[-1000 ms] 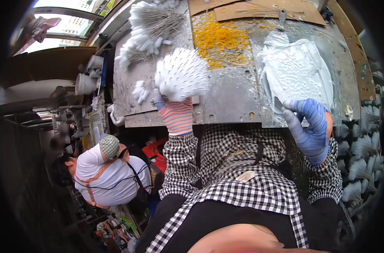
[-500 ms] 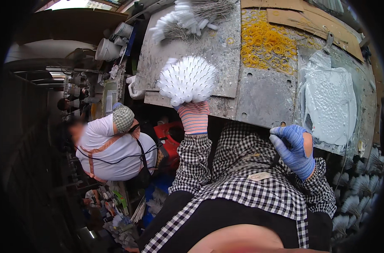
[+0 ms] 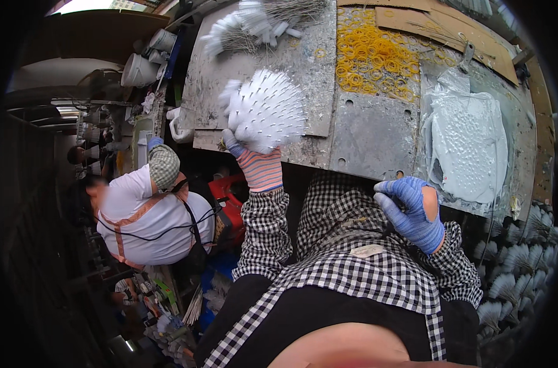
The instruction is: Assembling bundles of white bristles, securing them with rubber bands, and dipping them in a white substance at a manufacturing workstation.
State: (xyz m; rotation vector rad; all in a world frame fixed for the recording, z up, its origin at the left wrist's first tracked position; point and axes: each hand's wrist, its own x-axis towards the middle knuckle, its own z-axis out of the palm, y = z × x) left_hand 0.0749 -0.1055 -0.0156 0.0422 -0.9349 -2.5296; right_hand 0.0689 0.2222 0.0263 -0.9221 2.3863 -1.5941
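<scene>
A thick bundle of white bottle brushes point(image 3: 267, 110), its thin wire tips toward me, stands above the near edge of the worktable. My left hand point(image 3: 254, 161), in an orange-striped glove, grips the bundle from below; its bluish thumb shows at the left side and the other fingers are largely hidden. My right hand point(image 3: 414, 208), in a blue glove with a bare patch on its back, hangs at the table's front edge beside a grey metal plate point(image 3: 371, 138). Its thumb and forefinger curl together, and anything between them is too small to make out.
Yellow rubber bands point(image 3: 377, 52) lie heaped beyond the plate. At right, pale grey paste point(image 3: 466, 141) coats a board, with a scraper point(image 3: 468, 58) behind. More white brushes point(image 3: 248, 30) lie at the back. A co-worker point(image 3: 156, 221) sits at left; bristle bundles point(image 3: 506, 288) stand lower right.
The whole view has shifted slightly. The brush bundle has turned and tilted in my left hand, whose thumb now shows along its left side. My right hand keeps nearly the same pose.
</scene>
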